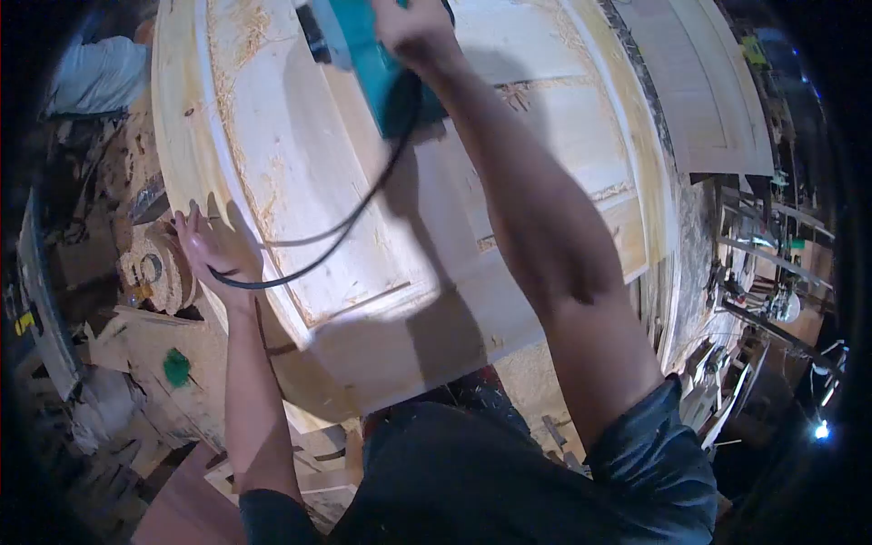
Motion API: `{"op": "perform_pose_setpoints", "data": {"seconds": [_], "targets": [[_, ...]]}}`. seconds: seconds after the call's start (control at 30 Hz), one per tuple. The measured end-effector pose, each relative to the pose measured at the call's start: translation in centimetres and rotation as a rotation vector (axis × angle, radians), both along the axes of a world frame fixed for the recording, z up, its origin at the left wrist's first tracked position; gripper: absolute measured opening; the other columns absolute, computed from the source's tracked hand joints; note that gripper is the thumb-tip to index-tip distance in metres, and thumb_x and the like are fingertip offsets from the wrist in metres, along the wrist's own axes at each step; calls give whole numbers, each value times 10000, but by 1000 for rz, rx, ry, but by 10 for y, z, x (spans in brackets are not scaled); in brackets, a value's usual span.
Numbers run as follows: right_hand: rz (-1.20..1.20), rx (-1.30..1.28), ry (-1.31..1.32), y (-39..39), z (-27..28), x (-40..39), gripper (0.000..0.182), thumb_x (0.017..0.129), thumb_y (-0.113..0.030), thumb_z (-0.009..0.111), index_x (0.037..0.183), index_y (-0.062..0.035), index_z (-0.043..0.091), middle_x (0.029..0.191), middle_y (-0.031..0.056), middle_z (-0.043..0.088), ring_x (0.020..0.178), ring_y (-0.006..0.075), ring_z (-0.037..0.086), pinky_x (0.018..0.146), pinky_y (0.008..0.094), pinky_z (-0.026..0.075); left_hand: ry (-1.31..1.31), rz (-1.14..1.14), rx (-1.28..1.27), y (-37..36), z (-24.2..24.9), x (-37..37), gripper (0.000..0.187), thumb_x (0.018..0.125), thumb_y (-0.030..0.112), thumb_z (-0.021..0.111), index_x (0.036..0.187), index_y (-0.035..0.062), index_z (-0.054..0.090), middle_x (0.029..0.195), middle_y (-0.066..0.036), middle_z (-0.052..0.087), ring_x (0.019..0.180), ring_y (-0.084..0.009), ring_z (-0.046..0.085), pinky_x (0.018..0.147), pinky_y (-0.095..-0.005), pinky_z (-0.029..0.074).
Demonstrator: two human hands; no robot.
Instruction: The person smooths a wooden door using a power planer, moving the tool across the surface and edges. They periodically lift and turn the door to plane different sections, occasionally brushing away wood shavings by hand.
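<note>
At the top of the head view, my right hand (413, 32) is wrapped round the handle of a teal power tool (363, 54), which rests on a large panelled wooden door (336, 200). From the tool a black cord (359, 213) curves down and left to my left hand (213, 245). That hand lies at the door's left edge, fingers apart and pointing up, with the cord passing over or under its wrist side; which one I cannot tell. Curly wood shavings (241, 173) line the grooves of the door.
Another wooden panel (695, 91) stands at the upper right. A roll-like wooden piece (163, 272) sits left of the door, above a green object (176, 367) on the littered floor. Wood scraps and tools crowd the right side, near a bright lamp (822, 431).
</note>
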State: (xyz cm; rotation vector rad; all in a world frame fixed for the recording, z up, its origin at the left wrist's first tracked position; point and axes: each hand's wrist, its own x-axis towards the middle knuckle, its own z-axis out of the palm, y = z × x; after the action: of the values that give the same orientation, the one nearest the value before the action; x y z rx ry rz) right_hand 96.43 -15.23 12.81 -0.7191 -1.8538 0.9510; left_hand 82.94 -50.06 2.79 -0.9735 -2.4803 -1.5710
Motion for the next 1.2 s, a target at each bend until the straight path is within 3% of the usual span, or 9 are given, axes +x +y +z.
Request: {"op": "perform_pose_setpoints", "data": {"seconds": [0.13,0.27,0.43,0.63,0.83,0.87,0.97,1.03,1.2], "targets": [[-44,-408,-188,-125,25,110,492,974,-370,612,1327,-32,559,1120,244,702,1062,395,680,916,440,515,-206,11,246,1,4,-1,665,1024,524,481,1377,-35,415,1435,-143,409,1365,-284,405,1188,-487,339],[-16,-320,-279,-271,27,264,564,949,-192,656,1431,35,471,1280,249,637,1197,307,634,1009,406,492,192,-222,68,-4,-3,11,691,1008,603,392,1203,-23,608,1328,-209,514,1269,-361,462,1107,-477,326],[45,-645,-287,-356,34,346,721,903,-390,678,1409,83,478,1214,222,672,1110,273,668,934,395,526,367,-517,-251,1,46,40,641,979,592,441,1183,19,641,1296,-209,579,1226,-354,474,1034,-469,342],[-33,-241,-232,-247,24,208,592,912,-196,710,1410,41,498,1168,235,692,1060,316,701,910,389,542,194,-370,-272,13,40,30,597,1033,508,350,1212,14,633,1387,-217,539,1245,-369,467,1065,-467,325],[-74,-137,-213,-62,12,16,451,948,-390,637,1257,-61,618,1072,227,714,1040,409,678,941,483,502,208,-336,-209,11,31,24,554,1053,425,315,1237,1,620,1405,-235,518,1263,-394,460,1074,-475,341],[-82,759,-244,-22,-28,0,426,1002,-304,536,1294,7,538,1046,307,643,1004,475,629,870,478,508,216,-338,-226,11,33,24,530,1047,394,322,1236,-2,618,1408,-240,513,1265,-403,456,1077,-477,346],[56,136,8,-42,-4,6,465,1006,-353,529,1294,11,550,1067,291,646,981,486,626,885,484,512,140,-291,-216,9,29,25,691,1042,508,269,1300,-39,602,1388,-238,527,1295,-383,446,1113,-455,337],[-29,-282,-150,-89,6,44,462,966,-348,632,1301,-33,587,1114,221,710,1055,374,686,944,452,505,165,-301,-221,7,32,23,687,1035,520,294,1300,-38,595,1391,-247,523,1292,-389,449,1103,-464,341],[74,-342,-244,-245,25,212,544,973,-160,618,1473,-31,448,1367,242,584,1265,319,575,1074,411,436,293,-316,-163,1,26,22,709,988,595,381,1292,-12,586,1374,-271,526,1241,-394,482,1057,-489,354]]}}
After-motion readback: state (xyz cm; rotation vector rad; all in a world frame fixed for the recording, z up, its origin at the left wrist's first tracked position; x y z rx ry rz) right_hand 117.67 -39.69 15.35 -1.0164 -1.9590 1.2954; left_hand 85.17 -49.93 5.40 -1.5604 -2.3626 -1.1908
